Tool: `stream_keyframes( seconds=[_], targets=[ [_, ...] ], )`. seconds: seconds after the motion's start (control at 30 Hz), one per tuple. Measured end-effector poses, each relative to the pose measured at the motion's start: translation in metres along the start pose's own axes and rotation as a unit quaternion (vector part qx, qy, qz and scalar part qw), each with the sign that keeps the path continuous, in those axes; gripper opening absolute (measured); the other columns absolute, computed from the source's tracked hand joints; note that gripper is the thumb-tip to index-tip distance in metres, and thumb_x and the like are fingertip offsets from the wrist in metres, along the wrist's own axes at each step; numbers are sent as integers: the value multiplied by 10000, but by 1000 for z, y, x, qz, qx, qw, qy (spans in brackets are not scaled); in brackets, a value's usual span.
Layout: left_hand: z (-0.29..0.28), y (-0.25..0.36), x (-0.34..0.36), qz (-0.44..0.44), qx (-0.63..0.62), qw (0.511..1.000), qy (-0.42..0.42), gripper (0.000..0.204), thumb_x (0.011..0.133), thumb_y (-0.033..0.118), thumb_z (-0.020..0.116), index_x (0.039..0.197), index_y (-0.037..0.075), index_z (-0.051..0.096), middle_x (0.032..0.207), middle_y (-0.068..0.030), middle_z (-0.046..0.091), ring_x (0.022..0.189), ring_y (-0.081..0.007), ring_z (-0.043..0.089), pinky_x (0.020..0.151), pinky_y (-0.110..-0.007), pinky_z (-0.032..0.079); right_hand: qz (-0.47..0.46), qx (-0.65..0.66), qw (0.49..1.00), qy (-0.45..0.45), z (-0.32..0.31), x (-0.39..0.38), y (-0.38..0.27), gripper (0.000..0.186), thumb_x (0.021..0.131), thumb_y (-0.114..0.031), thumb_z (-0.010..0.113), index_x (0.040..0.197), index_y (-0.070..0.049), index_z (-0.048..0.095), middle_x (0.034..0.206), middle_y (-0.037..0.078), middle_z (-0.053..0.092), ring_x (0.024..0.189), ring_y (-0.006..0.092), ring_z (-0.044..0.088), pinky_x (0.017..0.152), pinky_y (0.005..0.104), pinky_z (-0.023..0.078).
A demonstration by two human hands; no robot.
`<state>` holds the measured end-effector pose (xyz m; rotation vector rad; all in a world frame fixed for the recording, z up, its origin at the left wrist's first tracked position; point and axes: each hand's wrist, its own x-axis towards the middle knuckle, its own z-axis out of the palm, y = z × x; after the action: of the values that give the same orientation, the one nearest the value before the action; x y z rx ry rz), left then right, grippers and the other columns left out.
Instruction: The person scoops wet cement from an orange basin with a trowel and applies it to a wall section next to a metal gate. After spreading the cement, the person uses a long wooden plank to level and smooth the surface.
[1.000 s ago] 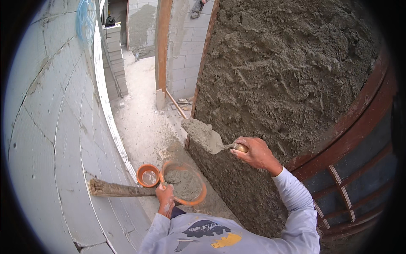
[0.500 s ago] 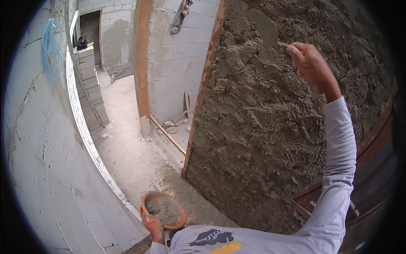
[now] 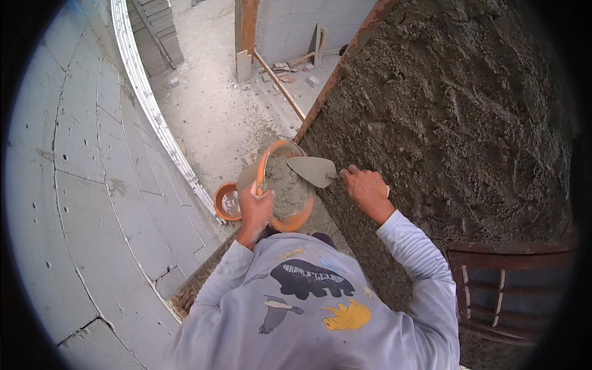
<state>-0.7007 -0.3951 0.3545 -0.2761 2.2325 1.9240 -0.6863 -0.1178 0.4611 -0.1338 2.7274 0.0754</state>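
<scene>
My left hand (image 3: 256, 211) grips the rim of an orange bucket (image 3: 296, 219) of grey mortar (image 3: 283, 188). Closed around a trowel's handle, my right hand (image 3: 365, 190) is just right of the bucket, with the pointed blade (image 3: 311, 171) over the mortar and its tip inside the bucket. Beside them to the right rises a wall of rough, dark, wet render (image 3: 444, 117). A smaller orange tub (image 3: 229, 216) with whitish contents sits lower down, left of the bucket.
Left is a grey block wall (image 3: 74, 203) with long white profiles (image 3: 142, 92). Stacked blocks (image 3: 160, 34) and a dusty floor (image 3: 203, 111) lie beyond. A wooden post (image 3: 246, 28), a low plank (image 3: 280, 86) and rubble (image 3: 287, 66) are ahead. A brown window frame (image 3: 512, 250) is at lower right.
My trowel went up to the rendered wall half a second ago and is now down over the bucket, its load gone. My left hand has raised the bucket, and the view has tilted downward.
</scene>
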Motion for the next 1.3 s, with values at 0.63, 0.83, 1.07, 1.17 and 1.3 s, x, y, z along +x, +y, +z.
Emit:
stream_keyframes(
  seconds=[0.63, 0.83, 1.07, 1.17, 1.3],
  targets=[
    [15, -30, 38, -75, -240, 965, 69, 396, 906, -58, 575, 1296, -79, 642, 976, -43, 679, 759, -107, 603, 680, -287, 488, -92, 169, 944, 268, -230, -83, 71, 416, 949, -379, 816, 1204, -57, 750, 1010, 103, 754, 908, 293, 751, 792, 422, 585],
    [-6, -81, 52, -54, -225, 956, 178, 415, 875, -54, 576, 1286, -63, 632, 1040, -80, 696, 842, -171, 659, 784, -309, 535, -145, 387, 888, 202, -369, -113, 77, 335, 1058, -363, 715, 1187, -56, 749, 808, 25, 676, 636, 104, 636, 560, 295, 516],
    [-46, -130, 66, -53, -186, 962, 191, 534, 844, -105, 531, 1376, -86, 576, 1151, -134, 692, 944, -234, 699, 877, -318, 562, 119, -50, 775, 619, -485, -121, 89, 486, 1133, -405, 553, 1371, -4, 688, 864, 120, 737, 659, 155, 682, 605, 357, 580],
    [-65, -169, 71, -67, -183, 956, 219, 524, 849, -101, 536, 1372, -90, 571, 1110, -132, 688, 898, -222, 693, 834, -321, 570, 124, -70, 798, 586, -468, -101, 56, 473, 1134, -396, 553, 1403, -29, 682, 1014, 170, 788, 752, 222, 730, 678, 434, 592],
    [-63, -137, 73, -110, -253, 940, 203, 493, 864, -93, 544, 1357, -89, 574, 1104, -132, 689, 886, -213, 690, 810, -321, 574, 119, -82, 896, 420, -404, -32, 87, 425, 1098, -364, 594, 1322, -18, 698, 1194, 239, 755, 1093, 439, 715, 938, 534, 558]
  ],
)
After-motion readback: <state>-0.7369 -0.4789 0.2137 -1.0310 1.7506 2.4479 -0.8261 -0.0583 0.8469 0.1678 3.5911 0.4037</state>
